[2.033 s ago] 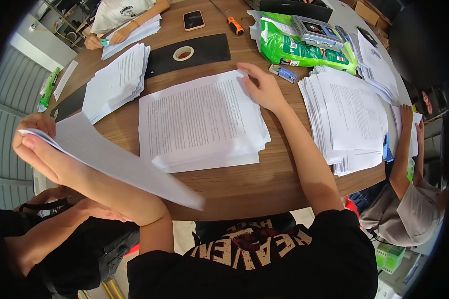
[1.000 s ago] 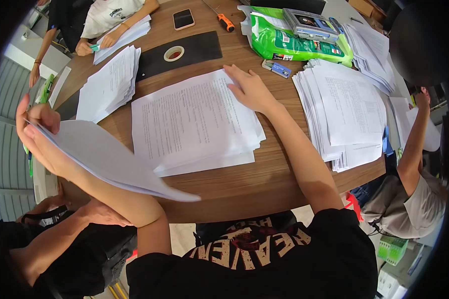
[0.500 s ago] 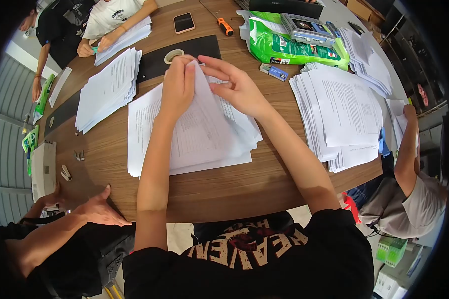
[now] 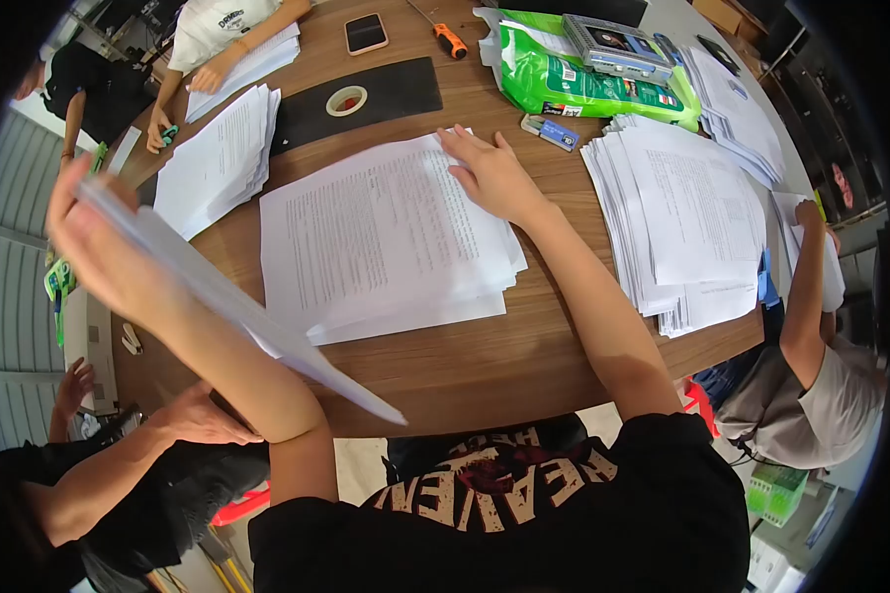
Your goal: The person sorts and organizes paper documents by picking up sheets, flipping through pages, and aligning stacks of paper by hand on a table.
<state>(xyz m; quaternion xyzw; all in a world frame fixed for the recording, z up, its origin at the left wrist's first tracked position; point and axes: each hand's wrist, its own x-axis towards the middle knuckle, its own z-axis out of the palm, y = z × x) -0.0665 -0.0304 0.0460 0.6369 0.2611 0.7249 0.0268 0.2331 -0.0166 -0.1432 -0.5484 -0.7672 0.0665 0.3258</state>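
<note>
On the wooden table lies a central stack of printed sheets (image 4: pixel 366 237), slightly fanned at its lower right. My left hand (image 4: pixel 114 242), blurred by motion, is raised at the left and grips the top edge of some paper (image 4: pixel 237 296) that hangs slanting down towards the table's near edge. Resting on the central stack's top right corner is my right hand (image 4: pixel 489 173), its fingers spread and holding nothing. A roll of tape (image 4: pixel 346 101) sits on a black mat (image 4: pixel 405 87) just beyond the stack.
Another stack (image 4: pixel 218 158) is at the left, a thick one (image 4: pixel 697 217) at the right. Farther back are a phone (image 4: pixel 366 34), an orange-handled screwdriver (image 4: pixel 450 42) and a green package (image 4: pixel 583 79). A co-worker's hand (image 4: pixel 203 415) is near my left elbow; other people work around the table.
My left hand has swung left and up from the central stack with the paper. My right hand has flattened onto the stack's corner, and the tape roll is uncovered.
</note>
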